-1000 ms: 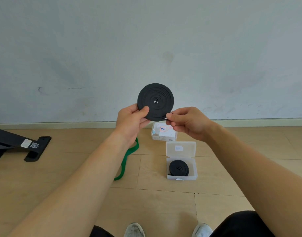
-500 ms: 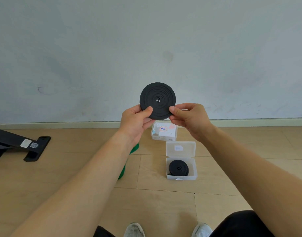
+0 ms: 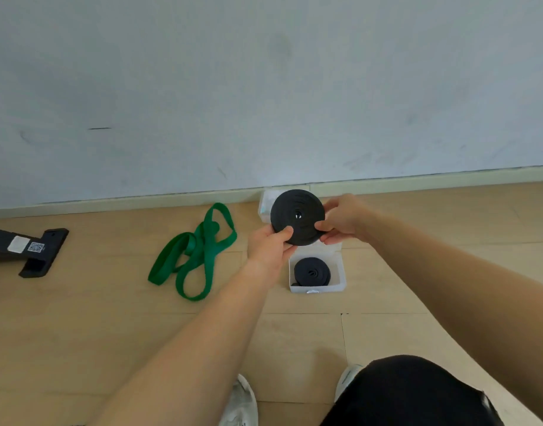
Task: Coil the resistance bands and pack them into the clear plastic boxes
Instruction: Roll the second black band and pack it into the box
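Observation:
A tightly coiled black band (image 3: 297,216) forms a flat disc held up in front of me. My left hand (image 3: 271,249) pinches its lower left edge, and my right hand (image 3: 340,219) pinches its lower right edge. Below the disc, an open clear plastic box (image 3: 340,285) on the floor holds a smaller black coiled band (image 3: 312,272). A second clear box (image 3: 264,204) stands by the wall, mostly hidden behind the disc. A loose green band (image 3: 199,253) lies uncoiled on the floor to the left.
A black equipment foot (image 3: 39,252) with a white label lies at the far left. The wall and baseboard (image 3: 417,179) run close behind the boxes. My shoes (image 3: 241,404) and a dark knee (image 3: 411,392) are at the bottom edge.
Both hands have lowered the black disc toward the boxes as my view tilted down. The green band, partly hidden by my left arm before, now shows in full.

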`<state>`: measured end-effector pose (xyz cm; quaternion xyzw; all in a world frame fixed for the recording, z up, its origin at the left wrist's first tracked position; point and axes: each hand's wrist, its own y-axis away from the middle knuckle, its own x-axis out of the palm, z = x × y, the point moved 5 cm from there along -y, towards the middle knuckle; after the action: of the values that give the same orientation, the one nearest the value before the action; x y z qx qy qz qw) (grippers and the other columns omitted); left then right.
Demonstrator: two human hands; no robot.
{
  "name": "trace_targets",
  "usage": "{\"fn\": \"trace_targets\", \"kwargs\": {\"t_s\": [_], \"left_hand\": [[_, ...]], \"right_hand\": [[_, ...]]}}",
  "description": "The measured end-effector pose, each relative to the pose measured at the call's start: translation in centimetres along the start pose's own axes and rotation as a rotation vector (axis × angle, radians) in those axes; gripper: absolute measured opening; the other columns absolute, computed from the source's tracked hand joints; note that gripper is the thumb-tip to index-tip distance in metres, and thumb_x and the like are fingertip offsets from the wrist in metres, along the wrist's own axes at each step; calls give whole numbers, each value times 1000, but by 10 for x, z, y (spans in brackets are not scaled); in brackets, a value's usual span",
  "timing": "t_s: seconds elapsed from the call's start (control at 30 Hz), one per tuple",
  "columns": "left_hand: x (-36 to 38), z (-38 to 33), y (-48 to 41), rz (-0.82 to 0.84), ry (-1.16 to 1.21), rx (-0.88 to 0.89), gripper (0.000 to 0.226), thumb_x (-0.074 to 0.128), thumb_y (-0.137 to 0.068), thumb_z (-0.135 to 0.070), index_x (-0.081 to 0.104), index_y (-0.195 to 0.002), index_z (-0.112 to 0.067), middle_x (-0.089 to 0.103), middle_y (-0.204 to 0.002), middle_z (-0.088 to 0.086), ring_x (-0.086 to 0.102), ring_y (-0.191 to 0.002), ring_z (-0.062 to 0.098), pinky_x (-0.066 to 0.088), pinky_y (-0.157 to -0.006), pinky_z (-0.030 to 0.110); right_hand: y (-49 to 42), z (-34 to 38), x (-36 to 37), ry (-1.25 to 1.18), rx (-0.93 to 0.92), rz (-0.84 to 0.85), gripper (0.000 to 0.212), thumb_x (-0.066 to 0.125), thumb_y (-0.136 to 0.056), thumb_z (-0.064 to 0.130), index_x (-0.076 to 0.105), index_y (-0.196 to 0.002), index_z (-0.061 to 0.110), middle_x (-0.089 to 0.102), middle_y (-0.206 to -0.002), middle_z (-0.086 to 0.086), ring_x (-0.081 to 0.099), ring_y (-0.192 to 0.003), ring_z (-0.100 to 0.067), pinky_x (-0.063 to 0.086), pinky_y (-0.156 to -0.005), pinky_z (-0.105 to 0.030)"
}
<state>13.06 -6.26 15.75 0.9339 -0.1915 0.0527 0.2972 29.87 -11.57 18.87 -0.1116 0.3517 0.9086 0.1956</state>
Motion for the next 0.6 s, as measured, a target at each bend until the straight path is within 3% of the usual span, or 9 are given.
{"fn": "trace_targets", "kwargs": {"t_s": [0.2, 0.3, 0.37, 0.43, 0.53, 0.6], "left_hand": [[-11, 104, -55, -66, -76, -171, 15, 63, -96, -1, 69, -105, -11, 72, -116, 16, 72, -105, 29, 59, -86, 32], [-14, 142, -91, -70, -150, -216, 17, 63, -95, 1, 69, -105, -12, 71, -117, 15, 71, -107, 30, 59, -90, 34], [-14, 159, -112, -66, -222, -228, 18, 63, -95, 1, 69, -101, -14, 71, -115, 14, 70, -108, 30, 60, -86, 32], [-14, 170, -129, -73, -326, -238, 17, 64, -94, 0, 68, -92, -17, 71, -113, 14, 69, -107, 32, 60, -86, 35], [-15, 180, -145, -97, -467, -247, 19, 65, -93, -1, 66, -83, -17, 71, -109, 18, 69, -104, 37, 61, -88, 45], [-16, 182, -151, -98, -517, -248, 10, 65, -93, -2, 68, -89, -11, 71, -108, 18, 70, -102, 37, 62, -86, 46]], "right_hand": [[-53, -100, 33, 19, 150, 2, 23, 66, -94, 0, 55, -111, 11, 68, -79, -16, 68, -63, -28, 64, -68, -36], [-87, -138, 45, 32, 213, -24, 18, 66, -93, 0, 55, -102, 12, 68, -81, -15, 75, -81, -37, 63, -79, -42], [-108, -159, 52, 33, 263, -60, 17, 68, -91, 0, 58, -99, 11, 69, -87, -17, 75, -84, -38, 63, -80, -44], [-125, -176, 58, 46, 309, -90, 12, 71, -89, 0, 63, -97, 4, 71, -88, -19, 75, -79, -36, 63, -78, -45], [-143, -190, 65, 166, 324, -103, 12, 75, -82, 5, 65, -88, 1, 71, -72, -17, 75, -68, -32, 64, -72, -45], [-148, -188, 67, 302, 302, -124, 15, 76, -78, 8, 61, -76, 6, 60, -60, -8, 68, -55, -25, 60, -56, -32]]}}
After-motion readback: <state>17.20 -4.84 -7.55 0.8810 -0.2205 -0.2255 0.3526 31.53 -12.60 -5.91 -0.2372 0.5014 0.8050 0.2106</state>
